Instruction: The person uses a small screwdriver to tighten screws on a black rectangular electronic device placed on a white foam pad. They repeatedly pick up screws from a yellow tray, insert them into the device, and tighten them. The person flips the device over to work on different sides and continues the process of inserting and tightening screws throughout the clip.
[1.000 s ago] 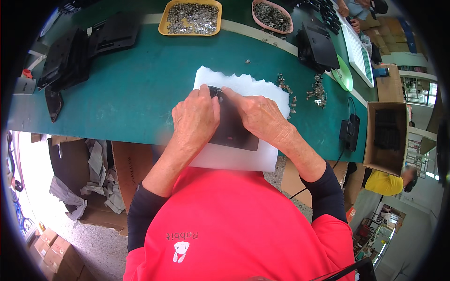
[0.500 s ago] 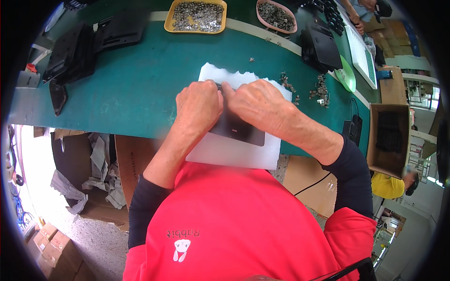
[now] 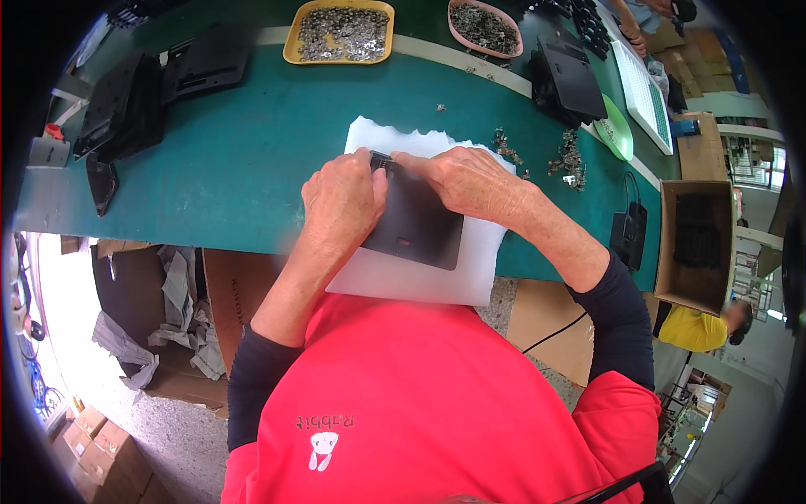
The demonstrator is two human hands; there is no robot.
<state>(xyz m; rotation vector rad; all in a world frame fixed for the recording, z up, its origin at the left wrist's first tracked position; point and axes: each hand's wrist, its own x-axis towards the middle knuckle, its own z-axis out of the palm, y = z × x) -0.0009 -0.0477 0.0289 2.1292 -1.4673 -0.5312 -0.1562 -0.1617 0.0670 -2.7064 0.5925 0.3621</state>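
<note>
A flat black plastic panel lies on a white foam sheet at the table's near edge. My left hand is closed on the panel's far left corner, thumb along the edge. At the same far end, a small dark fitting shows between my hands. My right hand reaches over the panel with its index finger stretched to that fitting and the other fingers curled; its thumb is hidden, as is anything under those fingers. Small metal clips lie scattered on the table right of the foam.
A yellow tray and a pink tray of small metal parts stand at the back. Black panels are stacked left and right, with a green dish beside. Cardboard boxes flank the table. Other people are at the right.
My hands have drawn slightly apart at the panel's far end, uncovering the dark fitting and more of the panel. The right index finger is now stretched out to it. The view has shifted slightly.
</note>
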